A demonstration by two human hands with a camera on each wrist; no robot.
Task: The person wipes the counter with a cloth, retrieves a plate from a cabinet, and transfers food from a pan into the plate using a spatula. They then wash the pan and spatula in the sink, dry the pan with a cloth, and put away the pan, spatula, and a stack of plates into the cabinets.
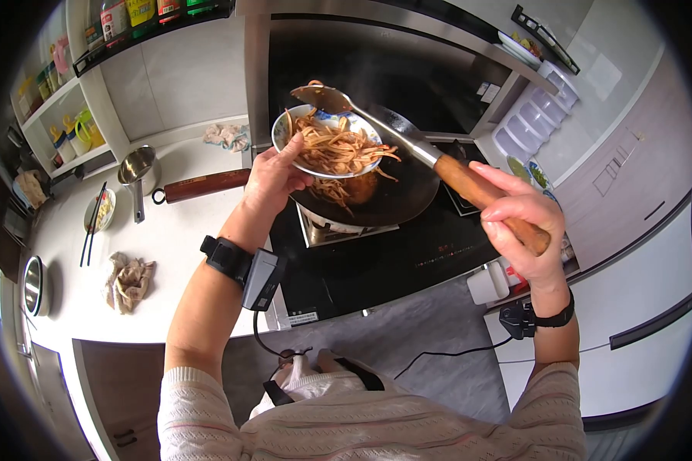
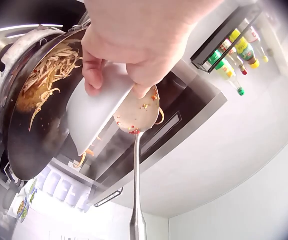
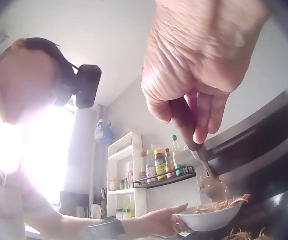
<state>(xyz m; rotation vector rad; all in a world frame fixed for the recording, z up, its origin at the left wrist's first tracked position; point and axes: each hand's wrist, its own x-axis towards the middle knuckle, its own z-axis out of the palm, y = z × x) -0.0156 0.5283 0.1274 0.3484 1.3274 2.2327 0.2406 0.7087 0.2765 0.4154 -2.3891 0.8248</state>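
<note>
My left hand (image 1: 278,173) grips the rim of a white patterned bowl (image 2: 91,112) heaped with brown shredded strips (image 1: 338,146), thumb on the inside edge. The bowl is held over a dark wok (image 1: 411,184) on the cooktop, and some strips hang past its rim. More strips (image 2: 54,67) lie in the wok. My right hand (image 1: 524,219) holds a metal ladle (image 1: 323,97) by its wooden handle (image 1: 473,184). The ladle's head is just above the bowl's far side, with red and yellow bits stuck to it in the left wrist view.
Left of the cooktop, the wok's wooden handle (image 1: 207,186) reaches over the counter. A small metal pot (image 1: 137,165), a bowl with chopsticks (image 1: 100,211) and a crumpled cloth (image 1: 128,283) lie there. A bottle rack (image 1: 154,31) hangs at the back left.
</note>
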